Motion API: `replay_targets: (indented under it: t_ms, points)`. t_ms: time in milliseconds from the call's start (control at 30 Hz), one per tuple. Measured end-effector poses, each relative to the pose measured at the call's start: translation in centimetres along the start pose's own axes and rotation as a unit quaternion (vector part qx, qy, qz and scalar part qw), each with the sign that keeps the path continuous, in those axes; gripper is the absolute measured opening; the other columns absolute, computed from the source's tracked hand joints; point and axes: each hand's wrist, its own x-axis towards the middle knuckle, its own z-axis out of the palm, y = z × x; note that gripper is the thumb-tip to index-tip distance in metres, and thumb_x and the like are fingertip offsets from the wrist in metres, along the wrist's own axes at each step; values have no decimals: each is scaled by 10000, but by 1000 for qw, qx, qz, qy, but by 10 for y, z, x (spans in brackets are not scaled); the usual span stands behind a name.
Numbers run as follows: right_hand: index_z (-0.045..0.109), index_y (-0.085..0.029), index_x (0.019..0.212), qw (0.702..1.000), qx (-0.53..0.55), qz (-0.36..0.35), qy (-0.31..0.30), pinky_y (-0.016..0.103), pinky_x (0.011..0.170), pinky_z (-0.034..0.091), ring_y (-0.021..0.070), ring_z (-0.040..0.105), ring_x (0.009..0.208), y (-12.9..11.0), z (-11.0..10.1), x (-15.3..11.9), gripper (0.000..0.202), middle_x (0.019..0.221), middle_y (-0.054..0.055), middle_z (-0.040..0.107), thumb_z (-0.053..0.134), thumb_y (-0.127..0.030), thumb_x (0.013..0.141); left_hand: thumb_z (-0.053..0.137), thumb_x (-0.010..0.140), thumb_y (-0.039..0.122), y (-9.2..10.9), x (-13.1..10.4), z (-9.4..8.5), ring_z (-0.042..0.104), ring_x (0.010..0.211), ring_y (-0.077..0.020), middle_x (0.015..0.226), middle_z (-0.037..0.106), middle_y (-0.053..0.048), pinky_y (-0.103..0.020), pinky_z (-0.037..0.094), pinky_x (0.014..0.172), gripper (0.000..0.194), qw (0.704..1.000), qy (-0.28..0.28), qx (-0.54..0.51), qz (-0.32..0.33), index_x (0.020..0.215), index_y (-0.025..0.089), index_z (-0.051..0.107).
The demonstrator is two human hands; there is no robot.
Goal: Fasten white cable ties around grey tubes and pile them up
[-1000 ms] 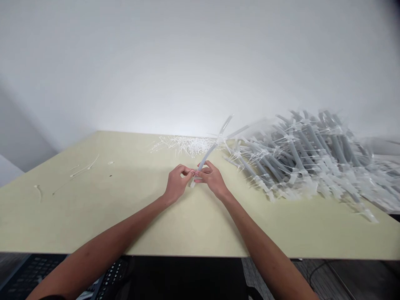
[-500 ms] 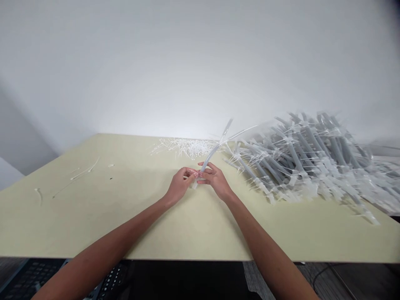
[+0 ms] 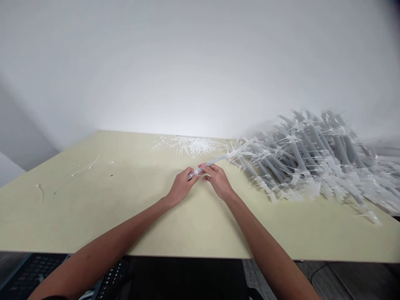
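Note:
A clear flexible tube [image 3: 216, 159] lies across both my hands above the middle of the table. My left hand [image 3: 181, 186] is closed around its near end, where a whitish fitting shows between the fingers. My right hand [image 3: 217, 179] pinches the tube a little further along, thumb and fingers close to the fitting. From there the tube runs up to the right to a branching joint [image 3: 231, 155] with thin white tie ends sticking out. Its far branches overlap the pile, so where they end is hard to make out.
A large heap of similar tube assemblies [image 3: 300, 154] covers the table's right side. White cable ties [image 3: 195, 146] lie in a loose pile at the back. Several stray ties [image 3: 90, 166] are on the left. A dark crate [image 3: 34, 271] stands below the front edge.
The tube has swung down to the right from a steeper, raised angle, so its far end now reaches over the heap. My hands have stayed in nearly the same place, both still on it.

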Motion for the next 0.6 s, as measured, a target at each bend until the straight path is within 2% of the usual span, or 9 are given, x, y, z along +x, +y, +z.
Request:
replay_targets:
  t_ms: [133, 233, 400, 600]
  points:
    - [608, -174, 901, 999, 33, -12, 15, 223, 528, 391, 109, 521, 629, 1, 1, 1, 305, 711, 11, 578, 689, -327, 650, 455, 805, 454, 4, -3, -1, 438, 596, -115, 665, 512, 34, -227, 320, 547, 267, 1000, 11, -5, 15, 831, 199, 529]
    - [612, -159, 828, 999, 33, -17, 10, 242, 559, 414, 112, 522, 628, 0, 2, 1, 255, 744, 31, 600, 702, -306, 639, 449, 819, 427, 5, -3, -2, 467, 618, -116, 734, 554, 20, -230, 345, 569, 245, 999, 22, -21, 22, 896, 205, 520]
    - [630, -163, 818, 999, 46, -23, 1, 285, 699, 454, 123, 553, 684, -3, 2, 0, 243, 808, 44, 632, 708, -304, 636, 442, 833, 399, 6, -4, -5, 509, 672, -118, 806, 585, 5, -228, 371, 613, 218, 998, 30, -12, 47, 878, 200, 520]
    - [636, -165, 799, 997, 64, -34, -9, 290, 721, 460, 114, 546, 663, -6, 3, -1, 214, 831, 49, 641, 709, -287, 639, 421, 841, 407, 7, -3, -7, 519, 671, -125, 768, 583, 5, -236, 384, 637, 238, 997, 40, 12, 65, 867, 195, 528]
